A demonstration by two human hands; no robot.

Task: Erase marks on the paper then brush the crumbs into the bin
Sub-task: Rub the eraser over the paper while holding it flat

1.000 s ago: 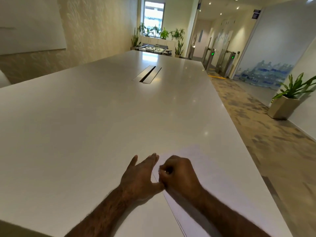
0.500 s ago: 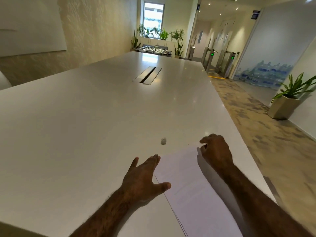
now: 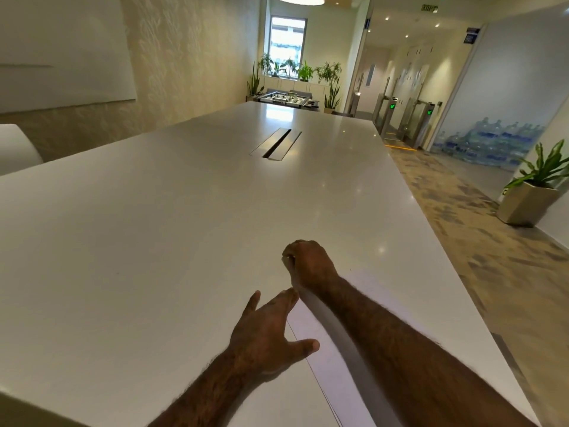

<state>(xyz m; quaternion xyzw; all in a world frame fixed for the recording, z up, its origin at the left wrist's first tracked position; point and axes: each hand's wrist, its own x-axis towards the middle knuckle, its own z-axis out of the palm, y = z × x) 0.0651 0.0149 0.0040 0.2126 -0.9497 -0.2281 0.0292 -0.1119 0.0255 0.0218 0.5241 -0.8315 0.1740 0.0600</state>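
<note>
**Right hand curled beyond the sheet, left hand flat on its edge**

The right hand (image 3: pixel 309 266) reached forward over the far left corner of the paper (image 3: pixel 363 306), its forearm lying diagonally across the sheet. Its fingers were curled under in a loose fist with the knuckles toward the table (image 3: pixel 154 241). A small pale glint showed at the fingertips, but whether the hand pinched something there, or closed on nothing, could not be told.

The left hand (image 3: pixel 264 337) lay palm down with fingers straight and spread, thumb splayed out to the right. The thumb and the inner part of the palm rested on the paper's left edge, while the outer fingers lay on the bare tabletop. It gripped nothing.

The paper was a plain white sheet, lying flat near the table's right edge at the near end, running away from the camera at a slant. Much of it was hidden by the right forearm and its shadow. No marks or crumbs could be made out on the visible part.
</note>
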